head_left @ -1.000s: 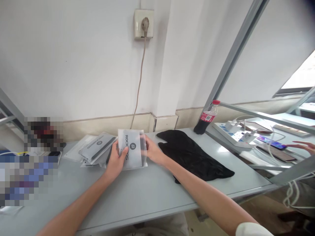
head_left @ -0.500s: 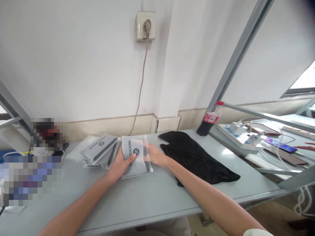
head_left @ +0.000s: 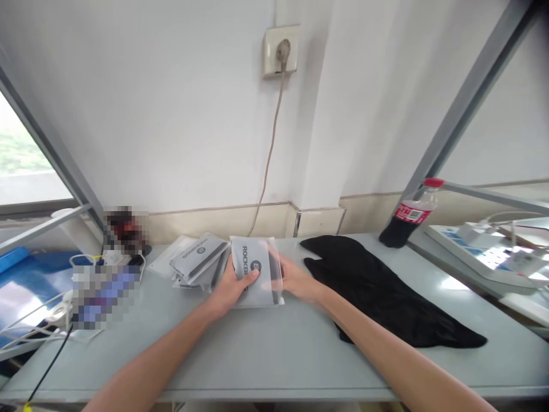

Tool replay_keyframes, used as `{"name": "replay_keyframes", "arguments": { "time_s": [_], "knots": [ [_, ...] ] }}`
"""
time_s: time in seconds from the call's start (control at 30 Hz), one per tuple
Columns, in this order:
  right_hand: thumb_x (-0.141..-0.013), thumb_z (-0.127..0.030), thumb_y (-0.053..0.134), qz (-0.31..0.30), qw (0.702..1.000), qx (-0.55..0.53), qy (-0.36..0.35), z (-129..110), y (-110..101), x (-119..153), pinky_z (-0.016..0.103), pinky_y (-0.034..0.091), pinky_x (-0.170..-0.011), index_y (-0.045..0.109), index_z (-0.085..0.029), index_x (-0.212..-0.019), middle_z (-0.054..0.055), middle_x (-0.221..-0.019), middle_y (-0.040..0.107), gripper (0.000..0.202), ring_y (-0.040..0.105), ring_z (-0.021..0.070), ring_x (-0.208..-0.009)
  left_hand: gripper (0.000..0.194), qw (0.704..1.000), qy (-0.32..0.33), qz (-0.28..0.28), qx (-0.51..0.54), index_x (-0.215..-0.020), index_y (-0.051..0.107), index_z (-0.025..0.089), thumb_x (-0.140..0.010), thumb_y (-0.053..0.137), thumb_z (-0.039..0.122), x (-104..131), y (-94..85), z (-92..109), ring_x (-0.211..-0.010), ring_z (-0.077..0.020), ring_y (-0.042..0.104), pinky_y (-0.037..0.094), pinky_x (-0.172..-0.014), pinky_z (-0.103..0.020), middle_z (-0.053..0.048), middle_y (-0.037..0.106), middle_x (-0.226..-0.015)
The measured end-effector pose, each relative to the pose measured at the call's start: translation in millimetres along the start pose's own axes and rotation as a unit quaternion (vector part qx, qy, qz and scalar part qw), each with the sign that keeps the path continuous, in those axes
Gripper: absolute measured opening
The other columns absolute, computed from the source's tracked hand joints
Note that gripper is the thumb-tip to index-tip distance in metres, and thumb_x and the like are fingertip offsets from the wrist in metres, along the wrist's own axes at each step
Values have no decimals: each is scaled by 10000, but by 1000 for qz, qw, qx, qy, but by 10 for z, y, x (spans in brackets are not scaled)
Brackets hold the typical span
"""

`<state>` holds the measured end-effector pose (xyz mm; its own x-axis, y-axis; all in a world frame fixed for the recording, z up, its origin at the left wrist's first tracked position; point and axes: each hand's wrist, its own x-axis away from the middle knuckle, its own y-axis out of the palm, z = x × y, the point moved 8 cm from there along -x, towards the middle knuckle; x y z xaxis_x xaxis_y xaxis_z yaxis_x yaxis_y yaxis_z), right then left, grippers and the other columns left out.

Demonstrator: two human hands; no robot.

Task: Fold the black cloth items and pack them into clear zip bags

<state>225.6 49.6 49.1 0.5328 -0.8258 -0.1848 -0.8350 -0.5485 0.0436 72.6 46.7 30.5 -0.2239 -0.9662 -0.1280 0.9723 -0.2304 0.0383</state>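
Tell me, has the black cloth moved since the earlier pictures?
No: against the wall pillar's base, the black cloth keeps its place; the camera view itself has shifted.

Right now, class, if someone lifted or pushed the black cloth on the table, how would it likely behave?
The black cloth will probably droop, since it lies flat with soft wrinkles. It looks thin, so it is likely light for its spread. Pushed, it may bunch, not roll, lying flat.
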Motion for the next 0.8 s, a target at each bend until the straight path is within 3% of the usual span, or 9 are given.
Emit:
{"name": "replay_keyframes", "arguments": {
  "time_s": [0.13, 0.23, 0.33, 0.47, 0.53, 0.67, 0.8],
  "knots": [
    [-768, -430, 874, 88, 995, 26, -28, 33, -180, -56, 454, 606, -920, 585, -291, -1396, 75, -1383, 637, 705, 726, 255, -1001, 622, 995, 58, 79, -21, -1326, 530, 221, -842, 822, 480, -30, -106, 121, -1168, -293, 672, 521, -1028, -446, -110, 704, -1250],
    [-752, -418, 889, 94, 994, 35, -44, 19, -199, -66, 414, 620, -830, 601, -262, -1231, 85, -1359, 633, 581, 724, 225, -932, 598, 989, 83, 116, -43, -1288, 536, 219, -837, 819, 491, -16, -156, 166, -1132, -286, 684, 530, -1003, -427, -102, 712, -1219],
    [-723, -413, 911, 83, 993, 60, -55, -14, -156, -34, 445, 609, -887, 636, -246, -1116, 87, -1235, 703, 508, 719, 262, -988, 587, 993, 61, 91, -35, -1368, 511, 250, -904, 752, 516, 3, -136, 119, -1222, -282, 654, 502, -1063, -431, -107, 684, -1310],
    [-787, -460, 858, 6, 994, 104, -29, 24, -20, -10, 515, 594, -951, 727, -271, -1142, 83, -1101, 770, 423, 720, 328, -1051, 627, 999, 16, 28, -30, -1418, 501, 266, -909, 758, 523, 10, -53, 16, -1309, -296, 610, 471, -1120, -463, -128, 645, -1389],
    [-806, -502, 832, 9, 996, 83, -18, 36, -45, -20, 528, 592, -959, 732, -268, -1174, 84, -1099, 778, 447, 728, 333, -1052, 606, 998, 30, 51, -18, -1365, 529, 244, -889, 779, 525, 1, -82, 41, -1268, -300, 637, 492, -1096, -471, -136, 665, -1350],
    [-765, -525, 861, 102, 993, 37, -38, -19, -200, -30, 501, 590, -958, 703, -251, -1187, 89, -1200, 756, 527, 739, 297, -1021, 684, 991, 45, 113, 64, -1363, 475, 251, -834, 830, 503, -4, -167, 124, -1204, -295, 680, 548, -1022, -468, -123, 694, -1312],
    [-786, -556, 838, 41, 999, 29, 8, 62, -62, -26, 495, 579, -962, 736, -244, -1111, 85, -1142, 764, 462, 730, 298, -1013, 631, 994, 16, 100, 48, -1305, 524, 238, -820, 841, 490, 7, -155, 135, -1211, -298, 680, 553, -1017, -450, -129, 699, -1315]
  ]
}}
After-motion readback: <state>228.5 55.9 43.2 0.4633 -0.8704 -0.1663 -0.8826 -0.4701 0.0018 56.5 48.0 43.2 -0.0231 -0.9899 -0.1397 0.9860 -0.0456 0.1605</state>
